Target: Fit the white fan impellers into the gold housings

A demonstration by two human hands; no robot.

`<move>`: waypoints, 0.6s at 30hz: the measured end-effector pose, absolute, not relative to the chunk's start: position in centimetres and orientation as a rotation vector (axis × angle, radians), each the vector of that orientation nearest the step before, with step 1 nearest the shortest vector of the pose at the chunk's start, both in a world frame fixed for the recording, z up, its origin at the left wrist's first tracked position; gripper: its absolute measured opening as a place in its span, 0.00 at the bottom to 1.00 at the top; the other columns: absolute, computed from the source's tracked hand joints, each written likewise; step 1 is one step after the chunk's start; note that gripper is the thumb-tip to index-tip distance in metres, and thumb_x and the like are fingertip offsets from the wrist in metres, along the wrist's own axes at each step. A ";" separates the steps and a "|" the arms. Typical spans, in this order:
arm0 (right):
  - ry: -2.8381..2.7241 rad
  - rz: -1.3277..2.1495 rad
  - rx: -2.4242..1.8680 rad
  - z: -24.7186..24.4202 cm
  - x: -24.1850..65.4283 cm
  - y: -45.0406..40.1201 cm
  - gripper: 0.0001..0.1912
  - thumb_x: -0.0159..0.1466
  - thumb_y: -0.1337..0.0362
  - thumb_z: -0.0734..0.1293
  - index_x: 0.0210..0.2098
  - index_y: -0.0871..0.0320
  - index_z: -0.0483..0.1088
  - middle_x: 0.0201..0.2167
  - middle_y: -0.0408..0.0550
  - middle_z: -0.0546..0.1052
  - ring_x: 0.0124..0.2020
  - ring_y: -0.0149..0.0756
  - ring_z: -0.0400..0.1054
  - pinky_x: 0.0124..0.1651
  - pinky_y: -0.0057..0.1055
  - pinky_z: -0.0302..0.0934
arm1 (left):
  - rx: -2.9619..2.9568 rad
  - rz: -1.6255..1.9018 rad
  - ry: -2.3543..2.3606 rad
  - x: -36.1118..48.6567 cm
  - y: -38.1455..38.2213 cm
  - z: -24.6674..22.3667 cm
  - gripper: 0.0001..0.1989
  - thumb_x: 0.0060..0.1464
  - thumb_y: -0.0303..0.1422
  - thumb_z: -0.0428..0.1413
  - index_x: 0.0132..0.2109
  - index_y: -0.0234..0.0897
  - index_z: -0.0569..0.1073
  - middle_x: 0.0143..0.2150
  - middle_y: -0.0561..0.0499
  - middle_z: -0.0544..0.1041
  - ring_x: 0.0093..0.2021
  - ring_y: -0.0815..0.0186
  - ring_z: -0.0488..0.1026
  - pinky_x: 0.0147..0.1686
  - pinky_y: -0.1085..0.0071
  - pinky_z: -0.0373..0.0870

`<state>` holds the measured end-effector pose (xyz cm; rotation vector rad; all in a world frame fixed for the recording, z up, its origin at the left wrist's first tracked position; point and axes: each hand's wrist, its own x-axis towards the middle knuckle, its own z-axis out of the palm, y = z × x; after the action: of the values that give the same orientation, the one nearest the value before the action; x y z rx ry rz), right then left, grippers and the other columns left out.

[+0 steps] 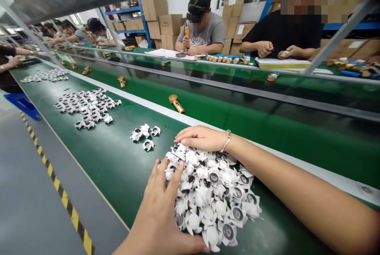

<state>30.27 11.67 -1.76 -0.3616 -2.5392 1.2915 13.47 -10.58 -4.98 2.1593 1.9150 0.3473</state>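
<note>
A large heap of small white fan wheels, some showing dark round hubs, lies on the green bench top. Against the heap's left side rests my left hand, fingers spread and thumb reaching round the near edge. My right hand, wearing a bracelet at the wrist, lies along the far edge of the heap with its fingers stretched out to the left. Neither hand is closed round a wheel. Just left of the hands sits a small group of loose wheels.
More white wheels are spread farther left on the bench. Gold-coloured parts lie on the green belt beyond a pale rail. Across it, people work at another bench. Slanting metal posts and an overhead shelf frame the view.
</note>
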 end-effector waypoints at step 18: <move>-2.001 0.530 -1.580 1.1 55.9 -4.0 0.18 0.69 0.48 0.63 0.46 0.50 0.79 0.50 0.51 0.79 0.48 0.51 0.76 0.48 0.45 0.72 | 2.201 0.669 1.981 0.9 4.0 -1.1 0.37 0.67 0.53 0.34 0.72 0.32 0.54 0.74 0.40 0.55 0.74 0.43 0.51 0.72 0.47 0.46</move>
<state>55.92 -4.03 1.11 -1.5801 -2.0014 0.5296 0.94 3.98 -1.13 2.2011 1.9805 0.6688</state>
